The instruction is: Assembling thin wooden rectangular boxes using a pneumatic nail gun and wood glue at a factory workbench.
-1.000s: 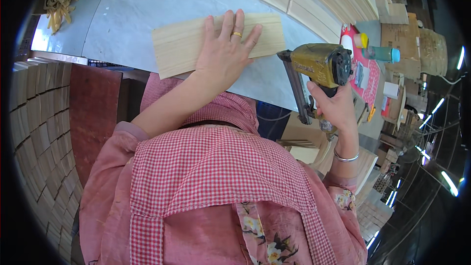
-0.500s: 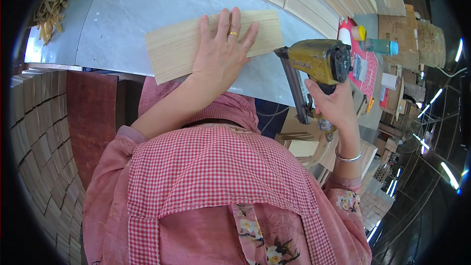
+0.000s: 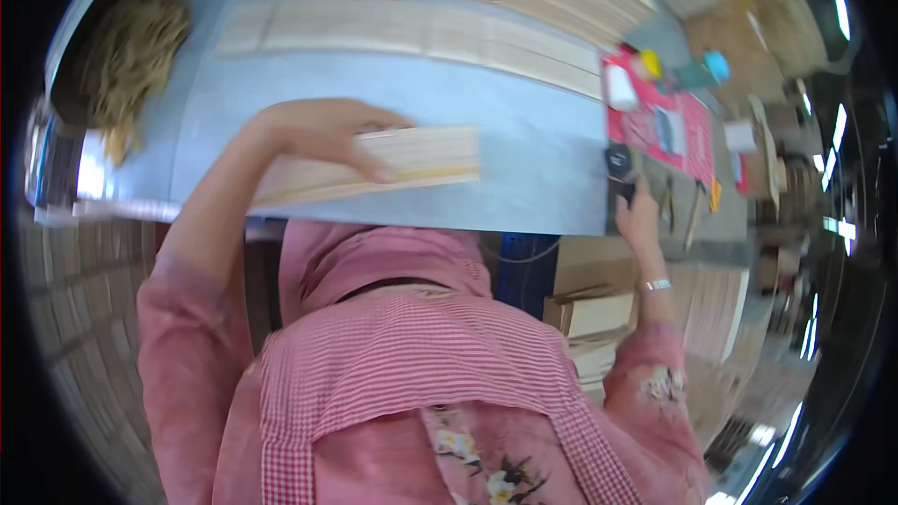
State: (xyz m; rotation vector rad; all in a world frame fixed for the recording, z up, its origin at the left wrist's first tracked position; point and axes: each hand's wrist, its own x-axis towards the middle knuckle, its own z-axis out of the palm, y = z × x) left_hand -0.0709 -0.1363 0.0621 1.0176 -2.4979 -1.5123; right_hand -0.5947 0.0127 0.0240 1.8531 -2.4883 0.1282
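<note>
My left hand point(image 3: 327, 136) reaches over a grey-blue table point(image 3: 533, 131) and grips a pale wooden board point(image 3: 421, 161). Its fingers curl over the board's far long edge. The board lies lengthwise near the table's front edge. My right hand point(image 3: 641, 215) is at the table's right front corner, closed around a dark nail gun point(image 3: 617, 166), which is blurred and only partly visible. Pink sleeves and a checked apron fill the lower part of the view.
A row of pale boards point(image 3: 421, 28) lines the far side of the table. A red tray point(image 3: 669, 126) with small tools and bottles sits at the right. A heap of fibrous straw point(image 3: 131, 47) lies far left. Stacked boards point(image 3: 711, 299) stand below on the right.
My left hand went from lying flat on the board to gripping its far edge. My right hand lowered the nail gun toward the table's right corner. The view swung.
</note>
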